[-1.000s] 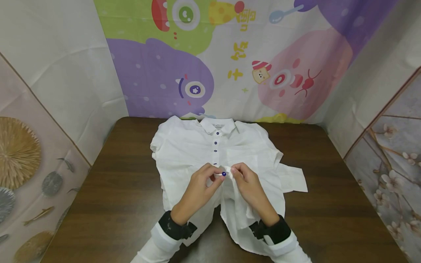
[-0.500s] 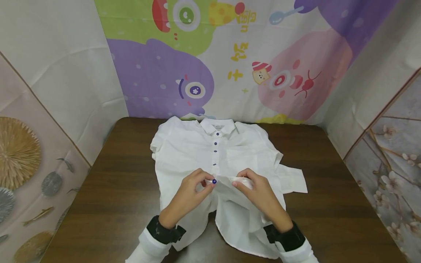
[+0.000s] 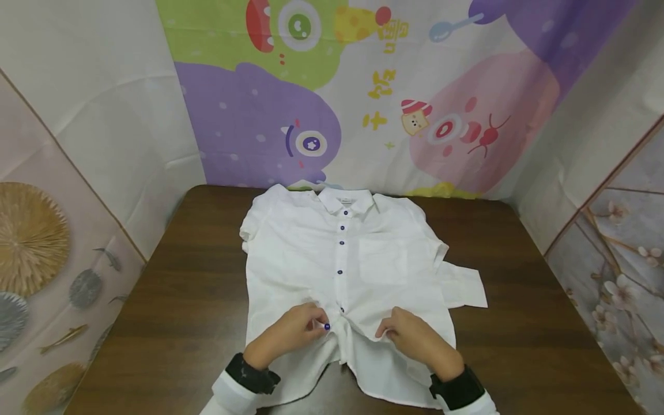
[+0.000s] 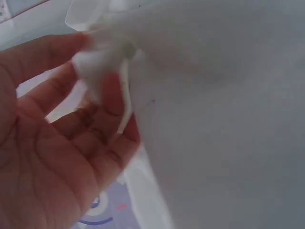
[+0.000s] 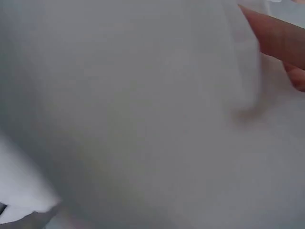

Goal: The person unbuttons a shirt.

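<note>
A white shirt [image 3: 295,253] lies front up, its collar [image 3: 346,200] at the far side and several dark blue buttons along its placket [image 3: 339,288]. My left hand [image 3: 290,331] pinches the shirt's front edge, with a blue button [image 3: 327,327] showing right at the fingertips. To the right, my right hand [image 3: 415,337] pinches the other front panel [image 3: 384,369] and lifts a fold of it. White cloth fills most of both wrist views; in the left one, curled fingers [image 4: 102,138] show beside it. Only part of the right fingers [image 5: 281,38] shows in the right wrist view.
The shirt lies on a dark brown wooden table [image 3: 197,288]. One sleeve [image 3: 461,285] sticks out to the right. A cartoon-printed curtain [image 3: 259,127] hangs behind the table's far edge, with pale cloth walls at both sides.
Both hands have moved toward the near hem and farther apart, still pinching the cloth. The shirt front now lies flatter, and a fourth button on the placket has come into plain sight.
</note>
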{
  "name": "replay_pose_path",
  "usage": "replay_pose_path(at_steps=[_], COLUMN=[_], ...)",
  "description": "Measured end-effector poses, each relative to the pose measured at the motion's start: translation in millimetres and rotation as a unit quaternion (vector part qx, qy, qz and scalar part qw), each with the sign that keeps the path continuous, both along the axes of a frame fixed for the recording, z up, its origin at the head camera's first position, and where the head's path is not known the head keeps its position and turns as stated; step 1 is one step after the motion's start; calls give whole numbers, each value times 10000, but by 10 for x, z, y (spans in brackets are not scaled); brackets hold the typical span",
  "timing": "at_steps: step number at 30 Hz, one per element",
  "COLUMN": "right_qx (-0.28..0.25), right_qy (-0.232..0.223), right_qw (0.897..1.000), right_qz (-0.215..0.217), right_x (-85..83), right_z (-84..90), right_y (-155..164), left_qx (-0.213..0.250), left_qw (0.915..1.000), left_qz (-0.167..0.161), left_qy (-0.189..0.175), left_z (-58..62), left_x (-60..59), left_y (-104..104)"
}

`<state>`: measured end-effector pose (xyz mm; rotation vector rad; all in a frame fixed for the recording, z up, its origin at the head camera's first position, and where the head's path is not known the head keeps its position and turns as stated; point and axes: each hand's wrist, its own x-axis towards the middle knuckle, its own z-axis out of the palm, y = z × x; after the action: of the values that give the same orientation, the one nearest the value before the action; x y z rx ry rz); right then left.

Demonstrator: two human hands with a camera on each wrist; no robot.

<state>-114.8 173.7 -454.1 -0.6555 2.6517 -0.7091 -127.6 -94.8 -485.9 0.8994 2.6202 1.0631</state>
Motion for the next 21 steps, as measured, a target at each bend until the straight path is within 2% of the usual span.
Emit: replay_pose_path(at_steps=[6, 11, 15, 19, 21], right_qx=[611, 1240, 1498, 1400, 1351], right_qy=[-271, -410, -12, 529, 656], right_qw=[9977, 9909, 9880, 9877, 9875], right_qz=[-107, -338, -383, -454, -474], right_x=[0, -1, -45, -110, -139], right_z=[-172, -106, -27, -16, -44], right_y=[-24, -109, -262, -464, -559], left_qx=[-511, -601, -650, -755, -804], left_qw=[9976, 9955, 9949, 9949, 9950], left_qz=[-143, -92, -65, -76, -116], left_qy=[-450, -732, -775, -660, -583], left_z=[-126, -116, -94, -86, -91], left_x=[31, 42, 55, 70, 77], left_y=[-24, -9, 7, 18, 23])
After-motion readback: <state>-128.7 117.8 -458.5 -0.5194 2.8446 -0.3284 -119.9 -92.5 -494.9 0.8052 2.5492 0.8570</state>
